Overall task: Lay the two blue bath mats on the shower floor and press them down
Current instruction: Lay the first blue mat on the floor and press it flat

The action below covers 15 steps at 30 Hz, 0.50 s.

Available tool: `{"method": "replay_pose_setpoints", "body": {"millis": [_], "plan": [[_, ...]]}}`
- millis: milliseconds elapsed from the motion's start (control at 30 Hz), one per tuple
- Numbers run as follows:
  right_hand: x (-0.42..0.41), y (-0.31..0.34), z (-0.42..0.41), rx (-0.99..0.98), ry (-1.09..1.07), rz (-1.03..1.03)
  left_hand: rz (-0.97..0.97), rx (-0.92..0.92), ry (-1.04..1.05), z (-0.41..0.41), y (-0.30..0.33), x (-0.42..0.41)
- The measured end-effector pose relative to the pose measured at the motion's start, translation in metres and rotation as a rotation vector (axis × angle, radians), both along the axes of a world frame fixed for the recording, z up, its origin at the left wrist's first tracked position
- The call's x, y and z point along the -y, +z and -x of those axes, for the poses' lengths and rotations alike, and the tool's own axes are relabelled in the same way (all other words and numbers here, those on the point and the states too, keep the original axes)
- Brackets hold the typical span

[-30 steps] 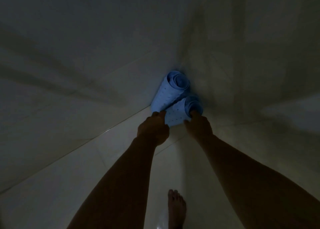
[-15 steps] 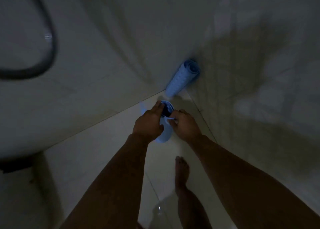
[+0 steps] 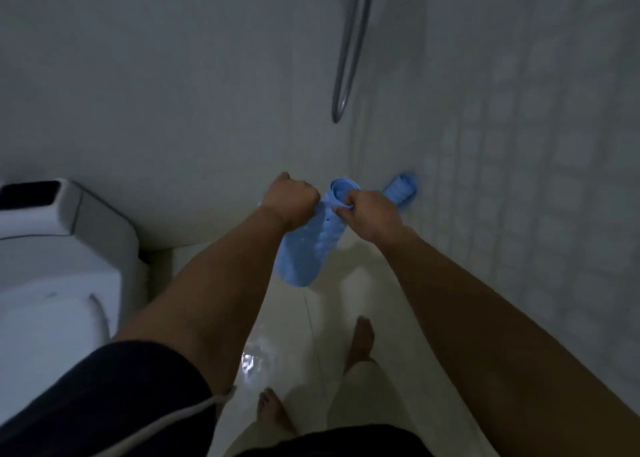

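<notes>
A rolled blue bath mat [image 3: 306, 252] with small holes hangs in the air above the pale shower floor [image 3: 346, 283], partly loosened at its top. My left hand [image 3: 289, 198] is closed on its upper left edge. My right hand [image 3: 367, 210] pinches the upper right edge beside the open end of the roll. The second blue mat [image 3: 401, 190] stays rolled, leaning in the corner where the two walls meet, just beyond my right hand. The room is dim.
A white toilet [image 3: 52, 266] with its tank fills the left side. A grey shower hose [image 3: 349, 48] loops down the back wall. The right wall is tiled. My bare feet [image 3: 360, 342] stand on the wet, glossy floor.
I lifted one rolled mat off the floor and away from the corner, and both hands now grip its top edges. My view swung up and back, so the toilet and hose appear.
</notes>
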State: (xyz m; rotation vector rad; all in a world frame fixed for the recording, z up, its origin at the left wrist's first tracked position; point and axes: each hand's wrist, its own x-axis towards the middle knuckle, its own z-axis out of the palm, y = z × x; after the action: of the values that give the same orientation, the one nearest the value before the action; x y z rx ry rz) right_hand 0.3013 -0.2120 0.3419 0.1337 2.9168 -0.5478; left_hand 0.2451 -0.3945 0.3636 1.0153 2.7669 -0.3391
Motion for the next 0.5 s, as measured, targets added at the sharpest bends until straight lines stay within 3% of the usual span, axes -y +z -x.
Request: {"method": "replay_pose_setpoints", "body": {"millis": [100,200,433,500], "plan": [[0.022,0.041,-0.007,0.067,0.061,-0.158,0.028,-0.022,-0.082,-0.019,0.042,0.023],[0.036,0.075,-0.022,0.054,0.128,-0.155,-0.010,0.013,-0.066,-0.036,0.081,0.041],[0.058,0.127,-0.034,-0.185,0.323,-0.275,-0.083,-0.049,-0.003,-0.059,0.141,0.075],[0.064,0.136,-0.036,-0.165,0.371,-0.260,-0.070,-0.060,0.016,-0.065,0.151,0.081]]}}
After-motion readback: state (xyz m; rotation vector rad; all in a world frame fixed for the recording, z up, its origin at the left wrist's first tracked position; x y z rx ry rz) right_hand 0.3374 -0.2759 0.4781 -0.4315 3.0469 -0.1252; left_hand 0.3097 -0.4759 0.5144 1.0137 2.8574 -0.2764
